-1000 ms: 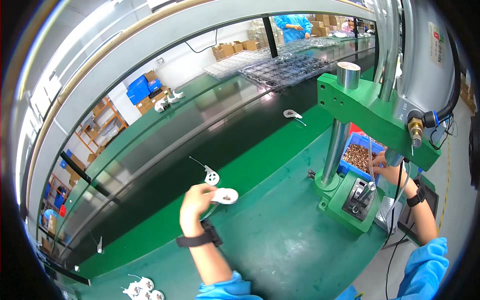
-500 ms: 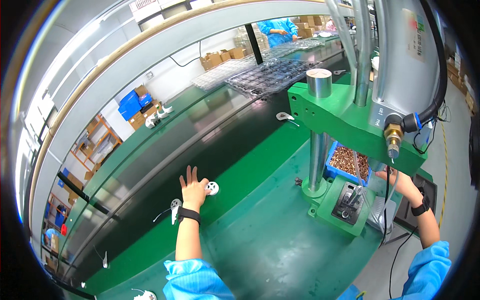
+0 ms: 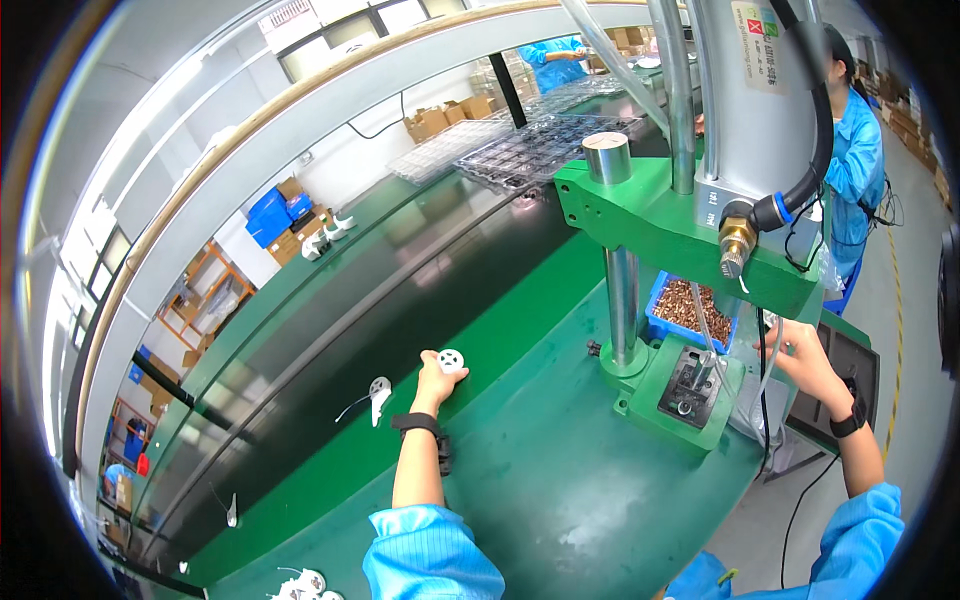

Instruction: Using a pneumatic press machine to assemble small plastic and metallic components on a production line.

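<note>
A white wheel-shaped plastic part (image 3: pixel 450 359) is held at the fingertips of my left hand (image 3: pixel 437 381), above the green work surface with the dark strip. My fingers are closed round its lower edge. Left of that hand lies a white part with a round head and a thin wire (image 3: pixel 378 396). My right hand (image 3: pixel 799 358) is beside the green press (image 3: pixel 690 235), behind hanging tubes and a cable. Its fingers are bent together, and a small pale thing shows at their tips, too small to name. Next to it stands a blue bin (image 3: pixel 659 325) of small copper-coloured pieces.
The press base (image 3: pixel 660 424) carries a dark metal fixture (image 3: pixel 690 385). A black tray (image 3: pixel 855 365) sits at the right. More white parts (image 3: pixel 305 584) lie at the lower left. Clear plastic trays (image 3: pixel 530 150) stand at the back. A person in blue (image 3: pixel 855 165) stands beyond the press.
My left hand has closed on the white wheel-shaped part and lifted it slightly. The view has shifted, and a person has come into sight at the right. My right hand stays beside the press.
</note>
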The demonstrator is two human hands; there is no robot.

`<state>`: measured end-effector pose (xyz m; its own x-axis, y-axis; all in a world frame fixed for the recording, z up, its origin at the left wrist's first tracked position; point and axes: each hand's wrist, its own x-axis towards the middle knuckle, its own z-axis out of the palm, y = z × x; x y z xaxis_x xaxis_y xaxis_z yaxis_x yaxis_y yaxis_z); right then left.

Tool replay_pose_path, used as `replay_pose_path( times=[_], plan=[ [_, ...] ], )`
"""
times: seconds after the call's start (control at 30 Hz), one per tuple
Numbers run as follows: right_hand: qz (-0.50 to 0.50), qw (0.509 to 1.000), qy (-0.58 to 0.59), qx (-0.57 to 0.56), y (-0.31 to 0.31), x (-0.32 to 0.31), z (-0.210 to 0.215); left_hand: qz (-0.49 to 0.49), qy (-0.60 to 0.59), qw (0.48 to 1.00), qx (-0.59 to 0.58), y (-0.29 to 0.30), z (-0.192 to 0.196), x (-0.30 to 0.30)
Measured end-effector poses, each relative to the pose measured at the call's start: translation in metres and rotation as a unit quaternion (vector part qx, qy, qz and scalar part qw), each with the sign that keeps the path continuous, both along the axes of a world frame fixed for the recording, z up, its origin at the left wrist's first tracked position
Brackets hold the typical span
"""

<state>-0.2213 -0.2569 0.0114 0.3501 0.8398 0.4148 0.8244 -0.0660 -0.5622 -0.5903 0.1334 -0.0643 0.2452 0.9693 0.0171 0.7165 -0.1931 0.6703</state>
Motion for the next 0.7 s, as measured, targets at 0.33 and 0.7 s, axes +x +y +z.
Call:
replay_pose_path(
  times=[0.33, 0.7],
  plan=[
    [0.023, 1.0, 0.0, 0.013, -0.027, 0.0, 0.007, -0.263, -0.146, 0.945, 0.126, -0.172, 0.099, 0.11],
    [0.022, 0.999, -0.025, -0.02, -0.049, 0.003, 0.005, -0.388, -0.064, 0.911, 0.126, -0.257, 0.107, 0.17]
  ],
)
